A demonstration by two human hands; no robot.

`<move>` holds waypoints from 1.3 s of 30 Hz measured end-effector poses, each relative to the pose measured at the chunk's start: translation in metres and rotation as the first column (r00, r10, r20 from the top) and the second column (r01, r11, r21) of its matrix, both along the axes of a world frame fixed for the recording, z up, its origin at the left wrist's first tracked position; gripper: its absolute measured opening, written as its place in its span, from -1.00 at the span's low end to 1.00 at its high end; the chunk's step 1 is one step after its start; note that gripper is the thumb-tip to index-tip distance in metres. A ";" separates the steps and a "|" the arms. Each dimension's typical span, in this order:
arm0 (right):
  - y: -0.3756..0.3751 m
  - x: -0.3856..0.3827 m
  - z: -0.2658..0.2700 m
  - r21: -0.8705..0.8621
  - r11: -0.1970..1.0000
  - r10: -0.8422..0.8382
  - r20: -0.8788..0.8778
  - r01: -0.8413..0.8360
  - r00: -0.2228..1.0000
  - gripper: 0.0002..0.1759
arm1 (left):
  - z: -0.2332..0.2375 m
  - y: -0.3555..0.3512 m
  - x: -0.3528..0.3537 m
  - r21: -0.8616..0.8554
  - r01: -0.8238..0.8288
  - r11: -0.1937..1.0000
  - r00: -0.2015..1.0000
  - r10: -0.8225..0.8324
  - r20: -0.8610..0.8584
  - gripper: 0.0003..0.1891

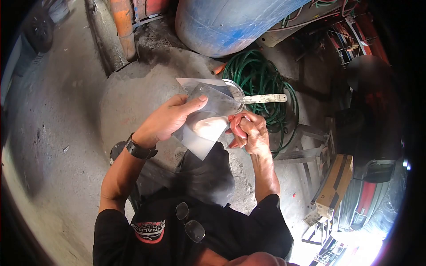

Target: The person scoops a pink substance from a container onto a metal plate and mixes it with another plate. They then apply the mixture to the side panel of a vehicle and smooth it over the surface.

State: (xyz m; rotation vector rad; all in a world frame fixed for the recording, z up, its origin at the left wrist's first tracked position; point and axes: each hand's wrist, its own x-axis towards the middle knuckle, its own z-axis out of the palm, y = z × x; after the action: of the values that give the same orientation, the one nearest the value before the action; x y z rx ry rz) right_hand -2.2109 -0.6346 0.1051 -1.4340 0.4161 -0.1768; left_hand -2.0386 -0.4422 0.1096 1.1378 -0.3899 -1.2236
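Note:
A pale flat sheet (pixel 199 141) with a whitish smear on it is held up in front of me. My left hand (pixel 174 116) grips its left side, thumb on top and fingers under it. Curled closed at the sheet's right edge, my right hand (pixel 252 134) holds a pinkish-red soft-looking object (pixel 238 125) in its fingers. A round can (pixel 235 90) stands just beyond the sheet, partly hidden by it. Across the can's rim lies a flat, stained stick (pixel 266 99) that points right.
A coiled green hose (pixel 257 71) lies on the floor beyond the can. Behind it is a large blue barrel (pixel 230 24). An orange post (pixel 123 29) stands at the upper left. At the right are a cardboard box (pixel 336 184) and a metal frame (pixel 306 153).

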 end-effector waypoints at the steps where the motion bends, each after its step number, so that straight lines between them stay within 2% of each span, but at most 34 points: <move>1: -0.001 0.000 -0.001 0.007 1.000 0.003 0.005 -0.003 1.000 -0.68 | 0.000 -0.001 -0.002 -0.009 -0.014 1.000 1.000 0.014 -0.006 -0.49; 6: 0.000 0.001 0.004 -0.020 1.000 0.006 -0.029 -0.006 1.000 -0.72 | -0.003 -0.001 -0.001 -0.028 0.015 1.000 0.999 -0.014 0.047 -0.45; 11: 0.010 0.009 0.027 -0.203 0.979 -0.074 -0.200 0.032 0.977 -0.70 | -0.015 -0.002 -0.004 -0.083 0.019 0.996 0.991 -0.008 0.136 -0.46; 14: -0.001 0.003 0.020 -0.315 0.949 -0.103 -0.323 -0.005 0.941 -0.73 | -0.018 -0.004 -0.009 -0.151 -0.047 0.987 0.996 0.057 0.063 -0.48; 17: -0.011 -0.009 0.027 -0.336 0.941 -0.185 -0.411 0.041 0.892 -0.74 | -0.028 0.000 -0.006 -0.069 -0.160 0.985 0.986 0.162 0.026 -0.52; 20: -0.024 -0.038 0.027 -0.375 0.915 -0.304 -0.400 0.148 0.865 -0.73 | -0.045 0.000 -0.004 -0.018 -0.223 0.975 0.966 0.218 -0.142 -0.55; 23: -0.042 -0.069 -0.008 -0.293 0.858 -0.473 -0.133 0.421 0.871 -0.71 | -0.037 0.001 -0.015 -0.004 -0.310 0.951 0.950 0.309 -0.049 -0.56; 24: -0.046 -0.089 -0.005 -0.275 0.798 -0.568 -0.050 0.536 0.821 -0.71 | -0.053 0.013 -0.010 -0.123 -0.132 0.984 0.810 0.179 0.558 -0.61; 25: -0.051 -0.106 0.001 -0.321 0.754 -0.618 -0.052 0.573 0.784 -0.71 | -0.070 0.024 -0.004 -0.211 -0.093 0.973 0.296 0.229 0.927 -0.62; 26: -0.061 -0.125 0.002 -0.343 0.685 -0.672 0.045 0.643 0.739 -0.73 | -0.088 0.026 0.007 -0.132 -0.063 0.989 0.424 0.146 0.894 -0.57; 27: -0.072 -0.148 0.003 -0.361 0.623 -0.701 0.137 0.694 0.700 -0.75 | -0.082 0.017 0.005 -0.204 -0.097 0.974 0.896 0.175 0.408 -0.60; 28: -0.086 -0.167 0.010 -0.319 0.519 -0.783 0.195 0.793 0.591 -0.79 | -0.076 0.010 0.003 -0.206 -0.331 0.921 0.922 0.269 -0.280 -0.60; 29: -0.097 -0.185 0.018 -0.272 0.421 -0.837 0.250 0.865 0.486 -0.82 | -0.086 0.012 0.010 -0.185 -0.322 0.928 0.929 0.273 -0.250 -0.59; 31: -0.145 -0.234 0.016 -0.443 0.095 -0.845 0.438 0.892 0.307 -0.77 | -0.093 0.015 0.012 -0.145 -0.368 0.919 0.922 0.340 -0.185 -0.59; 33: -0.206 -0.296 0.011 -0.827 -0.115 -0.888 0.334 0.550 0.316 -0.69 | -0.099 0.018 0.019 -0.094 -0.408 0.908 0.904 0.388 -0.181 -0.59; 34: -0.230 -0.312 0.012 -0.882 -0.127 -0.918 0.278 0.453 0.283 -0.69 | -0.100 0.021 0.023 -0.101 -0.400 0.911 0.906 0.377 -0.192 -0.59; 36: -0.271 -0.336 0.014 -0.962 -0.126 -0.962 0.178 0.243 0.205 -0.67 | -0.105 0.025 0.029 -0.117 -0.391 0.913 0.907 0.361 -0.215 -0.61; 38: -0.306 -0.362 0.006 -0.906 -0.379 -0.899 0.314 -0.187 0.305 -0.66 | -0.116 0.023 0.037 -0.084 -0.390 0.917 0.916 0.376 -0.140 -0.63; 39: -0.318 -0.368 0.001 -0.876 -0.384 -0.909 0.302 -0.293 0.288 -0.63 | -0.118 0.022 0.041 -0.082 -0.388 0.918 0.920 0.380 -0.098 -0.65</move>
State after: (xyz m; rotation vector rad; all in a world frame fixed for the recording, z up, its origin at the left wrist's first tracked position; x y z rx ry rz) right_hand -2.5786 -0.9526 0.1066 -2.8390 2.3664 -0.7992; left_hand -1.9974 -0.4206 -0.0081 1.0170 -0.1523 -0.8894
